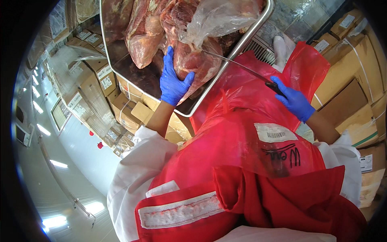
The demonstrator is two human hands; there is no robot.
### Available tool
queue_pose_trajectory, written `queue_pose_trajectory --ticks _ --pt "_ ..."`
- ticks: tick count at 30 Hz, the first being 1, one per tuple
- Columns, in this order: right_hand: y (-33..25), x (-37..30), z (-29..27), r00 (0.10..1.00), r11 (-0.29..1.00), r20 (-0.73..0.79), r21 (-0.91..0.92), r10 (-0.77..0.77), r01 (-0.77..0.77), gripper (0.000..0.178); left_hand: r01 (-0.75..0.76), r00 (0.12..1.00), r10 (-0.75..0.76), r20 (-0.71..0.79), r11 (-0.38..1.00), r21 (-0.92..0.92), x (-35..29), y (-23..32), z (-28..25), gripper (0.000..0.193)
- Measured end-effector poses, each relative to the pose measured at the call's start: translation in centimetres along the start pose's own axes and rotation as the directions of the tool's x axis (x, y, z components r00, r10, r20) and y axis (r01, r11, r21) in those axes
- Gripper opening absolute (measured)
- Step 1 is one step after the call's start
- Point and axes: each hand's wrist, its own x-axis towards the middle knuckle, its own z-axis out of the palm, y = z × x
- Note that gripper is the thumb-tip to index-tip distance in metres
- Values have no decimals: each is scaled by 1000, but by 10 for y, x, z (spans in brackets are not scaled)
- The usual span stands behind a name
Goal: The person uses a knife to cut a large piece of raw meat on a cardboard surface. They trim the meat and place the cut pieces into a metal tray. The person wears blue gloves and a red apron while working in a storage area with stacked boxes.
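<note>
My left hand [174, 82], in a blue glove, lies with thumb and fingers spread against a large cut of raw meat [194, 64]. My right hand [293, 99], also gloved in blue, is closed round the black handle of a long knife [252, 71]. Its thin blade points left over the metal rim, and the tip reaches the meat close to a clear plastic wrap [219, 19]. The wrap is crumpled over the upper part of the cut. More raw meat [143, 44] lies beside it in a deep metal bin [135, 85].
Stacked cardboard boxes [98, 76], partly in stretch film, stand left of the bin. More cartons [354, 64] are piled on the right. A red plastic apron [238, 133] covers my front and spreads below the bin's edge. A floor grate [262, 49] and a white boot [279, 50] show beyond.
</note>
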Motion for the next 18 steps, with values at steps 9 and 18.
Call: queue_pose_trajectory --ticks 9,18 --pt "-15 18 61 987 975 -147 201 -69 99 66 -198 980 198 20 959 202 51 40 -9 89" --pt "-39 -25 -4 997 995 80 102 -1 -8 74 -387 900 188 394 761 521 151 44 6 42"
